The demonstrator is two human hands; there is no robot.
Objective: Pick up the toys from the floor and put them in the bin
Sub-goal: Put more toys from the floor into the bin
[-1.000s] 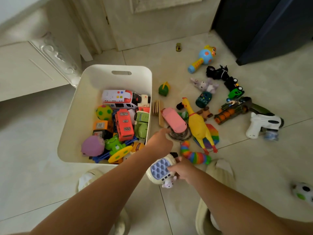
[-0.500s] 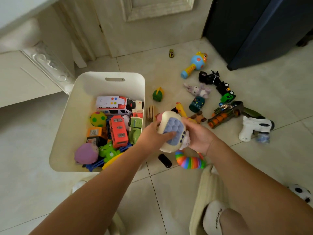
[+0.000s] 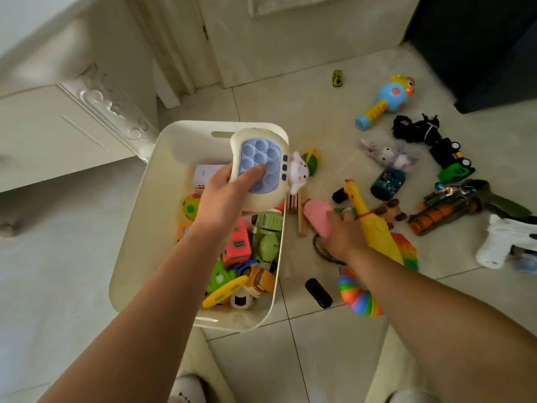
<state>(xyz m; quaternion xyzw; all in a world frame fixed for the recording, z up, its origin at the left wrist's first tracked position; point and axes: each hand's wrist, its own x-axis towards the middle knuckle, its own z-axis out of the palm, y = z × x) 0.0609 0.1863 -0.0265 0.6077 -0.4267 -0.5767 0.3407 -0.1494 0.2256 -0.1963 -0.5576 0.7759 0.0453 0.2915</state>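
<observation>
the left hand (image 3: 223, 199) is holding a cream pop toy (image 3: 258, 167) above the bin (image 3: 136, 242), fingers wrapped around its lower edge and the thumb pressing on the purple bubbles, a small white bunny figure sticking out on its right side. the bin is sitting on the tiled floor (image 3: 319, 117), already crowded with toys, among them an orange bus (image 3: 239, 242) and a green truck (image 3: 267, 237). the right hand (image 3: 343, 234) is reaching down beside the bin, fingers closing on a pink toy (image 3: 316, 216), just beside a yellow chicken (image 3: 374, 225). a rainbow slug (image 3: 357, 295) and a small black piece (image 3: 318, 289) are lying near the bin's right wall, more toys spreading further right
</observation>
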